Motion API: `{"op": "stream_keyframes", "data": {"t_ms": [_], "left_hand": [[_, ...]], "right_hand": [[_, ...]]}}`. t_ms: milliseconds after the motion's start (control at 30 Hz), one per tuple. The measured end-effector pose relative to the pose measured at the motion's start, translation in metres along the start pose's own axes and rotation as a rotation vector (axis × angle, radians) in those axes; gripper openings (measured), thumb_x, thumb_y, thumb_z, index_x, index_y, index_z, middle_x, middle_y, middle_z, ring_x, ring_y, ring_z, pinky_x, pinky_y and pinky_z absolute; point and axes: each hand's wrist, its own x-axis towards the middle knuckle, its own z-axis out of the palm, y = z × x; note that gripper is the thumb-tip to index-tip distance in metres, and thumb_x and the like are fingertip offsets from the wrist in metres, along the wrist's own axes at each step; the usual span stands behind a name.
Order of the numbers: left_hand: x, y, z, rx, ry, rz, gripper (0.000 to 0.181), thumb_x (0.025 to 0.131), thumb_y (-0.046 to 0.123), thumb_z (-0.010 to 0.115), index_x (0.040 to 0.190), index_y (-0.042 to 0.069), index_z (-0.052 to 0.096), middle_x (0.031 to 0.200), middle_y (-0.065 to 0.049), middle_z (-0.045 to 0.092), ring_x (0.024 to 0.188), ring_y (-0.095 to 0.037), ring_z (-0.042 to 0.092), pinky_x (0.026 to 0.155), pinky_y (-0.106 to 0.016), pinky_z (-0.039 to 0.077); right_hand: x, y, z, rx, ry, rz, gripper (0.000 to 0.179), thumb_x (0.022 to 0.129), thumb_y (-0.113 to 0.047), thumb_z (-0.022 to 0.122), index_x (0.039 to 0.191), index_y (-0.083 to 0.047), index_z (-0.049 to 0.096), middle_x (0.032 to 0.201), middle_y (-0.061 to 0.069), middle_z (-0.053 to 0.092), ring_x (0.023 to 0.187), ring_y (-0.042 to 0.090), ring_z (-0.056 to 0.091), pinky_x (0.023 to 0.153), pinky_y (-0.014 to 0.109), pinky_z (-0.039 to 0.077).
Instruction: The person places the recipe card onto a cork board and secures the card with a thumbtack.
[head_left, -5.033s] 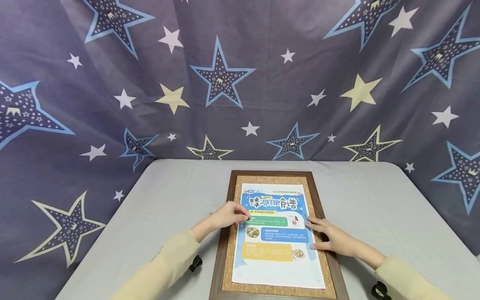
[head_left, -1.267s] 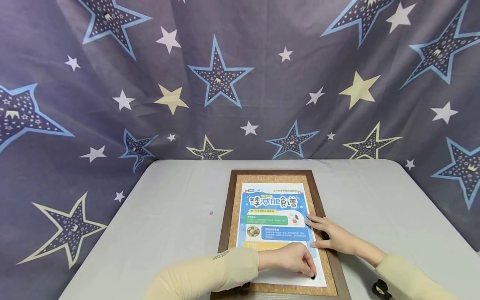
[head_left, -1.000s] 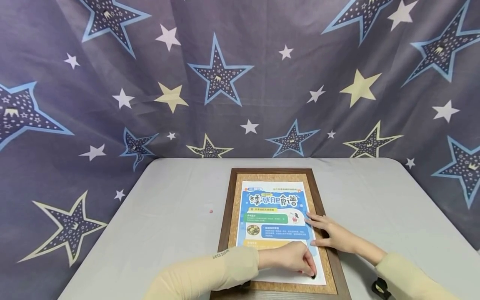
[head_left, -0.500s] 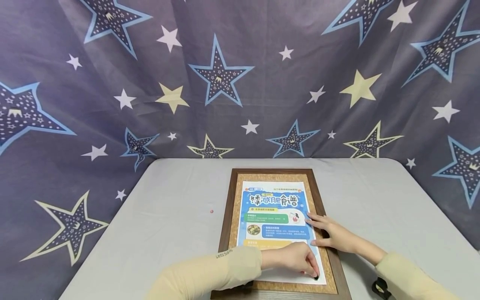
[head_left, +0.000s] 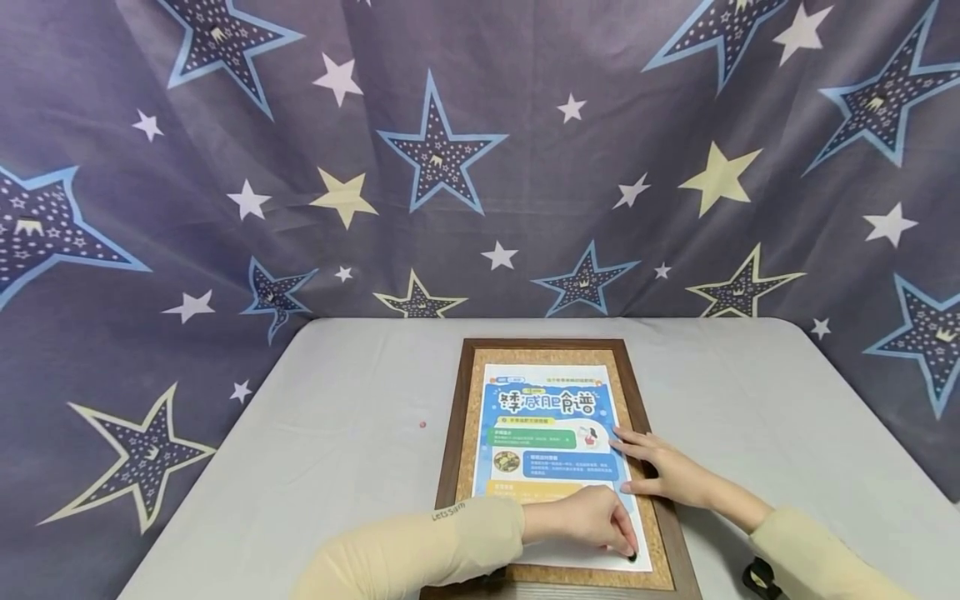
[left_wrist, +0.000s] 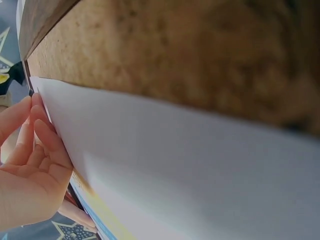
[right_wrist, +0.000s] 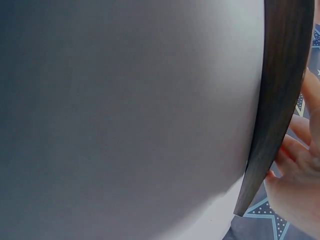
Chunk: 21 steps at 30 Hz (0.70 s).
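A printed poster (head_left: pixel 555 468) lies on a cork board (head_left: pixel 540 357) with a dark wooden frame (head_left: pixel 636 400). Near the poster's lower right corner, my left hand (head_left: pixel 592 518) pinches a small black push pin (head_left: pixel 633 558) between thumb and fingertips. The left wrist view shows the same pin (left_wrist: pixel 31 92) at the fingertips, by the sheet's corner. My right hand (head_left: pixel 671 475) rests with spread fingers across the board's right side, fingertips on the poster's right edge. In the right wrist view those fingers (right_wrist: pixel 300 150) lie beyond the wooden rail. My left forearm covers the poster's lower left.
The board lies on a table with a pale grey cloth (head_left: pixel 360 400). A tiny red bit (head_left: pixel 423 425) sits on the cloth left of the frame. Behind the table hangs a dark curtain (head_left: pixel 525 192) printed with stars.
From the poster's left edge, my left hand has moved to its lower right corner. Over the last second it shifts slightly right with the push pin. My right hand stays put.
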Motion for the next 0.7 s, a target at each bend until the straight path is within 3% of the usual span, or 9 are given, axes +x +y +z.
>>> {"op": "stream_keyframes", "data": {"t_ms": [433,700], "left_hand": [[0.0014,0.0005,-0.0009,0.026,0.004,0.021,0.005,0.076,0.008,0.067,0.074,0.005,0.071,0.059,0.004,0.064,0.037,0.003,0.039,0.039,-0.010,0.036],[0.0032,-0.0040,0.0005,-0.029,-0.019,0.024,0.006,0.078,0.006,0.065,0.074,0.005,0.069,0.055,0.004,0.061,0.039,0.002,0.040,0.039,-0.011,0.036]], "right_hand": [[0.0003,-0.0009,-0.0010,-0.003,0.006,-0.011,0.062,0.081,-0.033,0.062,0.124,0.009,0.045,0.131,0.030,0.035,0.115,0.051,0.031,0.088,0.064,0.024],[0.0007,0.0004,0.0000,-0.014,0.001,0.002,0.062,0.081,-0.033,0.062,0.124,0.009,0.045,0.132,0.029,0.035,0.116,0.049,0.032,0.089,0.063,0.025]]}}
